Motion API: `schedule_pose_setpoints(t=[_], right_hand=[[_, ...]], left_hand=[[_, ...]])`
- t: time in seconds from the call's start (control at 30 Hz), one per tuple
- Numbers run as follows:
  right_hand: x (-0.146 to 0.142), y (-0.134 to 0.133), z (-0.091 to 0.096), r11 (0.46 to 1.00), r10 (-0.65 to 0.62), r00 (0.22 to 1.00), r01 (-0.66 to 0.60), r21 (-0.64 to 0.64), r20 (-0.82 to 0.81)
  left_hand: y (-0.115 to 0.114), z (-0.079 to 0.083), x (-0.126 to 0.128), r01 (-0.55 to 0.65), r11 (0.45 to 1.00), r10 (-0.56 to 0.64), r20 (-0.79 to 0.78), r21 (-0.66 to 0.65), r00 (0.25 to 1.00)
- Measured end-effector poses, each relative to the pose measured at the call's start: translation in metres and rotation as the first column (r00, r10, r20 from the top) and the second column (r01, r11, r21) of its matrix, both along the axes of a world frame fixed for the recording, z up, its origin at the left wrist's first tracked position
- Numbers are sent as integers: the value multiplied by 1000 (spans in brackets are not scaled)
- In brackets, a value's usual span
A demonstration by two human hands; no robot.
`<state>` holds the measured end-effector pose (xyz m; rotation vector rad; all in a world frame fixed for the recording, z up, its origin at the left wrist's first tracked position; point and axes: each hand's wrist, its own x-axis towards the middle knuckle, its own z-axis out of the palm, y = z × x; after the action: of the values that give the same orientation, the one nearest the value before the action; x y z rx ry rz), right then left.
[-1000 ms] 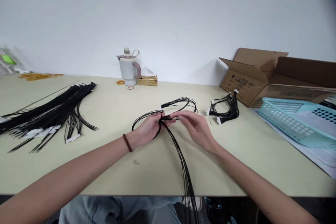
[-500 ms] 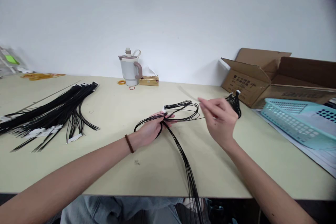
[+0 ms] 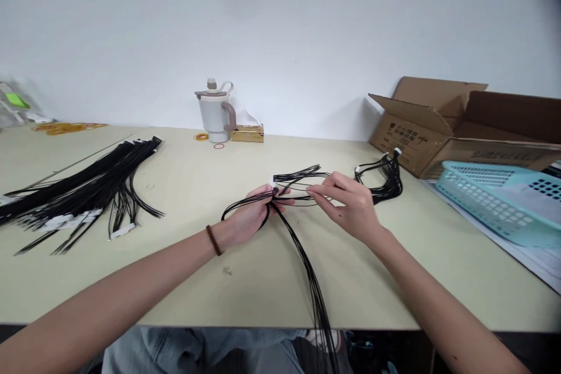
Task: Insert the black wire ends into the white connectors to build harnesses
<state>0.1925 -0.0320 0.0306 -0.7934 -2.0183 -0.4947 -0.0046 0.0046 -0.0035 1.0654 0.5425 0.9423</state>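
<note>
My left hand (image 3: 254,217) is closed around a black wire harness (image 3: 307,257) near its white connector (image 3: 273,181). Some of the harness's wires loop out to the right, others bend left over the wrist side, and a long tail hangs down past the table's front edge. To the right of it, my right hand (image 3: 346,205) is closed in a pinch, thumb against forefinger, on what looks like one thin black wire of that harness. Behind the right hand lies another looped black harness (image 3: 388,181) with white connectors.
Many black harnesses (image 3: 100,181) with white connectors lie at the left. At the back stand a lidded cup (image 3: 214,114) and a gold tissue box (image 3: 248,134), with yellow rubber bands (image 3: 70,127) farther left. A cardboard box (image 3: 416,140) and turquoise basket (image 3: 491,210) occupy the right.
My right hand has moved left and slightly down, its fingertips now among the looped wires. My left hand keeps its hold on the harness, almost still.
</note>
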Motion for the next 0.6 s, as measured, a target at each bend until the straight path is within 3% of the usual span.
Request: schedule_pose_setpoints(t=[0.6], right_hand=[[-1,1,-1,994,5,997,-13,-106,-83]], left_hand=[[-3,3,0,12,999,-13,20,42,1000]])
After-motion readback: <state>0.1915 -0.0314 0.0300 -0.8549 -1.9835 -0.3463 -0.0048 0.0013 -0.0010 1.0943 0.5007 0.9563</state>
